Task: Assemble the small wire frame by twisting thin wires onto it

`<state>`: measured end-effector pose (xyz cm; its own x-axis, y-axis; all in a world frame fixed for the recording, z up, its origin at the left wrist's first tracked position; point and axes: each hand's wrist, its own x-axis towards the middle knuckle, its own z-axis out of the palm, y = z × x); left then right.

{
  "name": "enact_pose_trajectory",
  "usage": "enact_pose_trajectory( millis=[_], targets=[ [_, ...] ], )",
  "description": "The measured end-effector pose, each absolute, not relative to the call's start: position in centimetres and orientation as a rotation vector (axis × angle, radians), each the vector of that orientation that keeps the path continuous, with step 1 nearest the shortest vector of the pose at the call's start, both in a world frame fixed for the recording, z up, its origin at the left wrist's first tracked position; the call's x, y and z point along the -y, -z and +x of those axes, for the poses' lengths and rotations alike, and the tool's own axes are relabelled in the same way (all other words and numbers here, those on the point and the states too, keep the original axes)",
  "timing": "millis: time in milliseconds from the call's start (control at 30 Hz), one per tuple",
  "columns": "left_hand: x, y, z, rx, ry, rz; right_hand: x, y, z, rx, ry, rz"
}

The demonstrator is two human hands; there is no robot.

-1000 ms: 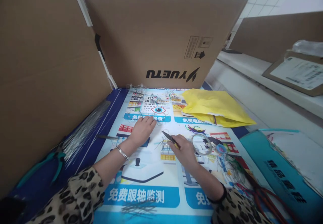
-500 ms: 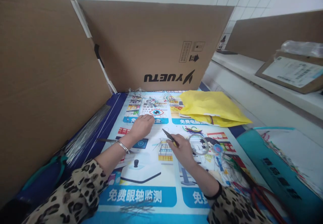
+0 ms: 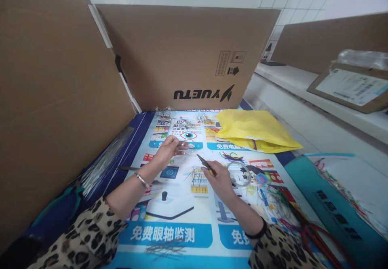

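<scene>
Head view: one pair of pliers [image 3: 207, 165], dark-nosed with yellow on the handle, just right of frame centre; long axis diagonal, nose pointing to the upper left, handle running lower right into the palm. Right hand [image 3: 220, 178]: fingers wrapped around the pliers' handle. Left hand [image 3: 168, 150]: left of the nose, apart from it; whether its fingers pinch anything, cannot tell. Dark wire pieces [image 3: 197, 175]: just below the nose. Yellow bag [image 3: 257, 129]: right of centre.

a yellow bag [image 3: 257, 129] lies before the standing cardboard panel [image 3: 182, 50] — at the right there is a white ledge [image 3: 286, 75], and upon it one labelled brown package [image 3: 348, 85].
</scene>
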<state>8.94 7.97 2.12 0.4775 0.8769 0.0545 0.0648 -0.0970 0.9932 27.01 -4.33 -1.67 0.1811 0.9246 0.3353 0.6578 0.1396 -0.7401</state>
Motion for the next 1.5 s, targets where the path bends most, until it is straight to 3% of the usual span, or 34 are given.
enact_pose_trajectory(
  millis=[233,633,833,1167,1500],
  targets=[
    [-3.2,-0.9,5.5,-0.749,-0.907,0.567,4.5,1.5,27.0,1.558,-0.407,-1.562],
    [3.6,0.0,1.0,-0.904,-0.869,0.388,4.3,2.2,27.2,1.610,-0.415,-1.577],
    [5.0,-0.5,-0.5,-1.052,-0.877,0.760,4.2,2.2,27.2,1.654,-0.366,-1.587],
    [4.9,0.1,-3.0,-1.418,-0.805,2.171,4.2,2.2,27.2,1.701,-0.337,-1.596],
    [4.8,-0.6,-1.2,-1.457,-0.652,2.428,4.3,2.2,27.3,1.729,-0.333,-1.600]
  ],
)
